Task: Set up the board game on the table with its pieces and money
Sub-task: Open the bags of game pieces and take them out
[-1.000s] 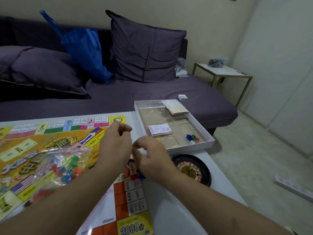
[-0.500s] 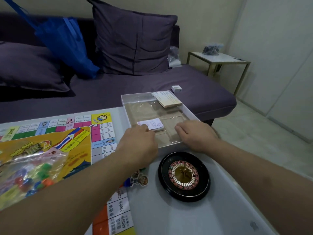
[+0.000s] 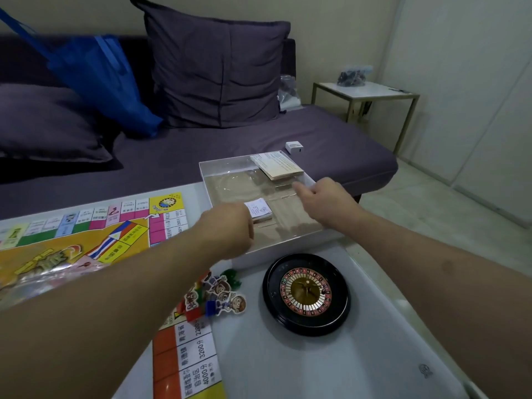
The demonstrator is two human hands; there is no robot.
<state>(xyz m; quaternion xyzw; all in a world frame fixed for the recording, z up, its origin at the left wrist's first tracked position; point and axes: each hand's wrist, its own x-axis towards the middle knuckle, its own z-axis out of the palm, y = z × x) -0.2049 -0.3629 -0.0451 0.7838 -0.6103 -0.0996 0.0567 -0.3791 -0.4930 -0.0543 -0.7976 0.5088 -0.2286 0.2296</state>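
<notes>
The colourful game board (image 3: 86, 240) lies on the white table (image 3: 288, 364). A clear bag of coloured pieces (image 3: 37, 279) rests on it. Cardboard character pawns (image 3: 221, 295) lie by the board's edge, next to a black roulette wheel (image 3: 306, 293). Both hands reach into the open game box (image 3: 210, 194). My left hand (image 3: 227, 226) curls its fingers at the left edge of a small stack of cards (image 3: 259, 210). My right hand (image 3: 322, 200) hovers over the tray with its index finger stretched toward a paper stack (image 3: 277, 167). Whatever lies under its palm is hidden.
A purple sofa (image 3: 230, 145) with cushions and a blue bag (image 3: 100, 79) stands behind the table. A small white box (image 3: 294, 146) sits on the sofa seat. A white side table (image 3: 365, 95) stands at the back right. The floor lies to the right.
Both hands left the pawns at the board's edge and reached into the box. The left hand stays at the card stack. The right hand has moved deeper toward the paper stack.
</notes>
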